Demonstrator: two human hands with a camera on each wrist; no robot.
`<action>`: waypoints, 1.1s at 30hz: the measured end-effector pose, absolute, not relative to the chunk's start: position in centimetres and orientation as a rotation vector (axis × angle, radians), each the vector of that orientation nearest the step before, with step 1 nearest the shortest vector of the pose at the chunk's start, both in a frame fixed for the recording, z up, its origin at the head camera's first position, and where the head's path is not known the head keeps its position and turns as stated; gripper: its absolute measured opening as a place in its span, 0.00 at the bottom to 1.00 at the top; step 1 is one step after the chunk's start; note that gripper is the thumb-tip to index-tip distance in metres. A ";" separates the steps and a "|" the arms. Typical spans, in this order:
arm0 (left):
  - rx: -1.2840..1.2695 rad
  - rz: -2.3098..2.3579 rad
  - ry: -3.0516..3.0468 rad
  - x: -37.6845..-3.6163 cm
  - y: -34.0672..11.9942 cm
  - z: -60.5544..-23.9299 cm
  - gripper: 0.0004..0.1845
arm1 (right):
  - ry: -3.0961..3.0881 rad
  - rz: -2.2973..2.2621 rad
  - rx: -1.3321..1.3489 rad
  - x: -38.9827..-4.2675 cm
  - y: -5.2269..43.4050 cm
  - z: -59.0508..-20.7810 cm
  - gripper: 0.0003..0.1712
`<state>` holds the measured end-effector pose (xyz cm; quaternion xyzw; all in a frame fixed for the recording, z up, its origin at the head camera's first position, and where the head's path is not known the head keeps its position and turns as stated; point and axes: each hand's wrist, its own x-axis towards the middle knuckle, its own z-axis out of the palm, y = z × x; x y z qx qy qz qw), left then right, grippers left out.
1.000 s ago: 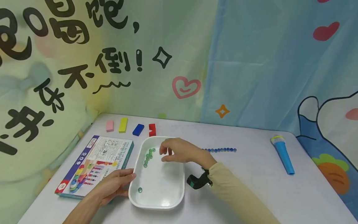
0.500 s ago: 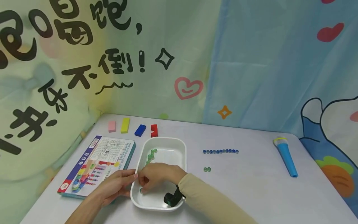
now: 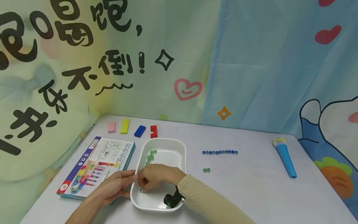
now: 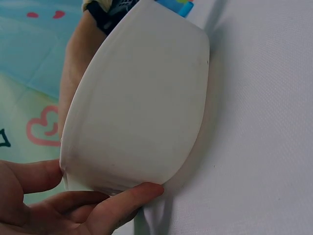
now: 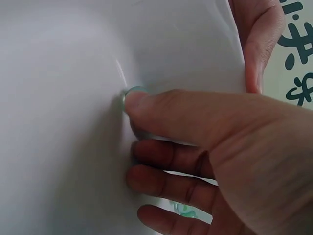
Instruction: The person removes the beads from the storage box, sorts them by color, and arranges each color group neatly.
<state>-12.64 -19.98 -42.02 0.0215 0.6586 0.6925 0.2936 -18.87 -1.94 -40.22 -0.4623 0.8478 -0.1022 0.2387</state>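
Note:
A white tray [image 3: 172, 155] lies on the table. My left hand [image 3: 114, 186] holds its left side, thumb at the rim and fingers against the outer wall, as the left wrist view shows. Inside the tray my right hand [image 3: 160, 175] reaches to the near left part and pinches a clear green glass bead [image 5: 137, 89] against the tray's inner wall. The thumb covers much of this bead, and the index finger is mostly hidden behind it. Several more green glass beads [image 3: 150, 156] lie along the tray's left side, partly hidden by the right hand.
Right of the tray are two green beads [image 3: 206, 170] and a straight row of blue beads [image 3: 220, 152]. A blue flashlight-like object [image 3: 286, 158] lies farther right. A printed box [image 3: 103, 165] is at left; pink, yellow, blue and red blocks [image 3: 139, 131] line the back.
My right hand has come down from above the tray's far right part to the lone bead near the left wall. Its wrist no longer covers the two green beads. The left hand keeps its hold.

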 end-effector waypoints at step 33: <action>-0.090 1.759 1.833 -12.5 -19.6 -41.9 0.37 | 2.679 -0.659 -0.892 -22.1 22.4 -37.4 0.03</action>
